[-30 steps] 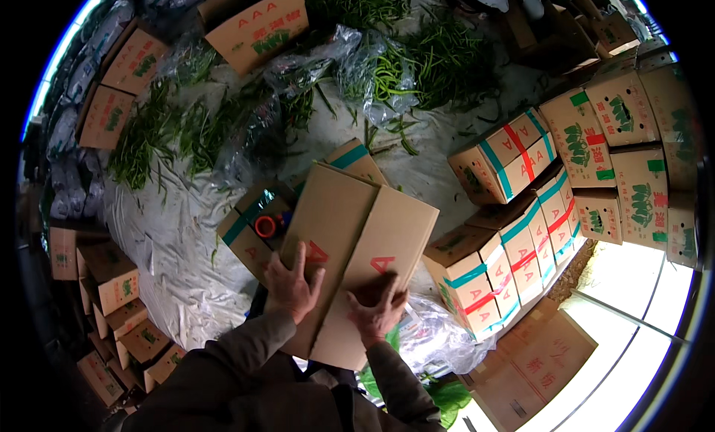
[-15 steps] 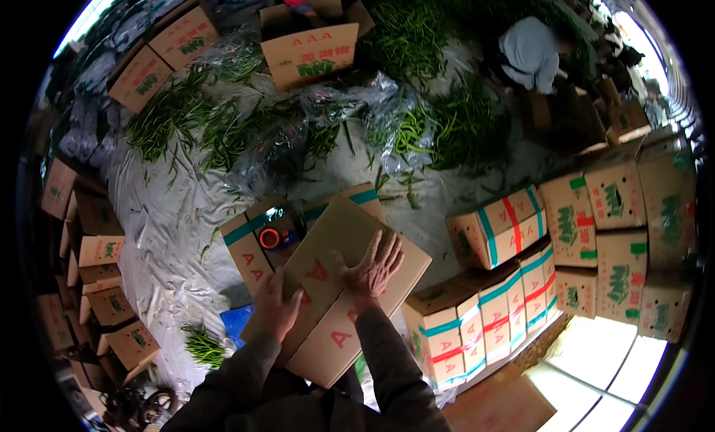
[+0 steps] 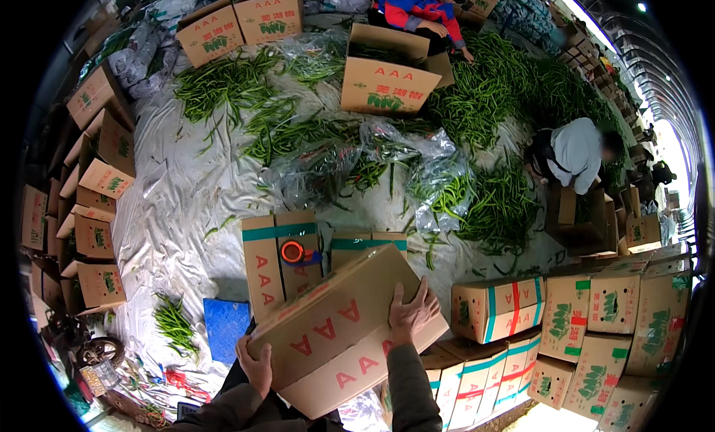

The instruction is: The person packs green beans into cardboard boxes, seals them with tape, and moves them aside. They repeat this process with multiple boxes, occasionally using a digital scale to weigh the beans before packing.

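Through the head view I have the large brown carton (image 3: 339, 335) between both hands, low and near, tilted with its red-lettered sides showing. My left hand (image 3: 257, 369) grips its left end, thumb on the near side and fingers along the edge; my right hand (image 3: 412, 309) presses on it by the right edge, but I cannot tell whether those fingers clamp. Just beyond the carton's far edge I see two teal-taped cartons: the left one (image 3: 262, 275) bears an orange-and-blue tape dispenser (image 3: 302, 261), the right one (image 3: 369, 242) lies close beside it. On the right the stack of taped cartons (image 3: 495, 309) leaves me little room; the widest open room is left, where the white sheet (image 3: 179, 223) runs past a blue panel (image 3: 226, 329) to the row of open cartons (image 3: 100, 231). My left wrist angles in from the near edge, while the right forearm rises almost straight, fingers and thumb spread. The carton's underside is hidden from me, and it covers parts of both taped cartons behind it. Far off, green peppers (image 3: 484, 208) lie in heaps near a worker in blue and red (image 3: 417, 11) and one in a pale top (image 3: 577, 153), whose hands I cannot make out.
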The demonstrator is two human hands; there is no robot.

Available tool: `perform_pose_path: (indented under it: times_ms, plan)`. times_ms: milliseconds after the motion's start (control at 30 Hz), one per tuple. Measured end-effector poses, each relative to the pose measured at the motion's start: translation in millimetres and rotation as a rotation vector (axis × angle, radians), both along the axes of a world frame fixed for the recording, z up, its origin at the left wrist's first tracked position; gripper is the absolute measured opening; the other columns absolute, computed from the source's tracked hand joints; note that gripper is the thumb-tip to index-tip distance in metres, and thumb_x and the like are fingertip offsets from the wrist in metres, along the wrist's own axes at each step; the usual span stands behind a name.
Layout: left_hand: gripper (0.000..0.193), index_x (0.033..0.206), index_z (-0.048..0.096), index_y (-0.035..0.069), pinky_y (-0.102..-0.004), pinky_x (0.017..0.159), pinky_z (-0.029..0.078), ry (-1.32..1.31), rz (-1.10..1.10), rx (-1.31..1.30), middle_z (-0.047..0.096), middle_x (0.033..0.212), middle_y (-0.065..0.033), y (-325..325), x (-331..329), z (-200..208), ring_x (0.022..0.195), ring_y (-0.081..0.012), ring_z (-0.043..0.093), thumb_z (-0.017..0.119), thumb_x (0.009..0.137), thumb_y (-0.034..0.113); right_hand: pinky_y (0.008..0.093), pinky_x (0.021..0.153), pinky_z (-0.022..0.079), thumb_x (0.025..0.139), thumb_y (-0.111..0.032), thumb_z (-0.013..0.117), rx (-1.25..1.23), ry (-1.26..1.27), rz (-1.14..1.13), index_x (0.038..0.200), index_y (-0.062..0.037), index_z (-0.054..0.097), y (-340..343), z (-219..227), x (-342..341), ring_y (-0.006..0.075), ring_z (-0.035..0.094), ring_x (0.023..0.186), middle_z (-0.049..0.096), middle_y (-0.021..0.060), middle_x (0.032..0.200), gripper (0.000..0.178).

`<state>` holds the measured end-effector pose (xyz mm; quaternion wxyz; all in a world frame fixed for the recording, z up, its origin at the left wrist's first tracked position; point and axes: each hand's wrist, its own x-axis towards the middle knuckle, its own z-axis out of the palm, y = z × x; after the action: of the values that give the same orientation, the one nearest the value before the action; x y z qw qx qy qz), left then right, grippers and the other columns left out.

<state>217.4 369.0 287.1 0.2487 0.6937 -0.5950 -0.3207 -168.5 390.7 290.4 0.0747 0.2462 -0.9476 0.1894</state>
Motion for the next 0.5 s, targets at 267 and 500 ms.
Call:
perform_pose_path:
  times_ms: [267,500]
  plan:
    - [0.057,0.125,0.045,-0.003,-0.0534,0.098,0.038,-0.217,-0.133,-0.162,0.045,0.122,-0.0266,-14.7,-3.4,-7.3,0.113,-0.0450,0.045,0.070,0.086,0.031,0.0526,0.113,0.028,0.090,-0.037,0.064,0.039,0.071,0.086,0.137,-0.0129,0.058,-26.7,4.6,12.3,0.0404,0.038,0.134,0.043,0.0238,0.143,0.053]
    - [0.040,0.111,0.055,-0.001,-0.0472,0.083,0.044,-0.178,-0.194,-0.055,0.054,0.107,-0.0237,-38.7,12.8,-7.7,0.098,-0.0398,0.054,0.066,0.090,0.030,0.0526,0.119,0.021,0.085,-0.013,0.046,0.183,0.023,0.105,0.139,0.0041,0.051,-34.5,-5.5,50.3,0.0423,0.028,0.146,0.035,0.0239,0.154,0.057]
